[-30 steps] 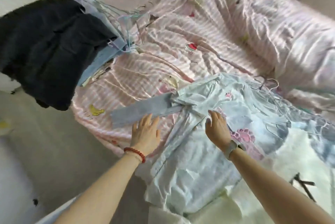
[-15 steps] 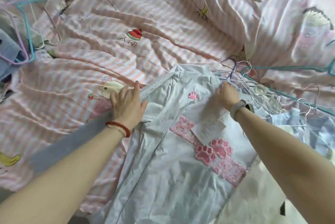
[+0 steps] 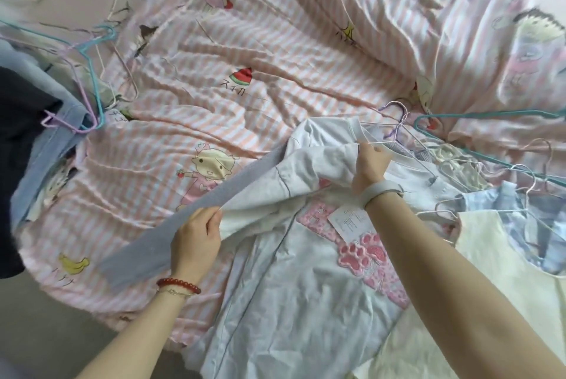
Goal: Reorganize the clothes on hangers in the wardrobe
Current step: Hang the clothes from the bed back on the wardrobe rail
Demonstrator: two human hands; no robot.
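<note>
One camera only, worn on your head. Looks forward and down over bed [image 3: 275, 78]. Sits close: your two arms reach in from bottom edge, left hand [image 3: 196, 240] and right hand [image 3: 369, 165] near middle. Wide lens bends edges. No second view, so nothing shared.

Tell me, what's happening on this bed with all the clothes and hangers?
A person is sorting clothes spread over a pink striped bedsheet. Both hands are on a pale blue sweatshirt with pink paw patches: the left hand holds its grey-cuffed sleeve, and the right hand grips the fabric near the collar, folding the sleeve across the front. A paper tag lies on the shirt. Loose wire hangers are heaped at right, with more clothes beside them.
</note>
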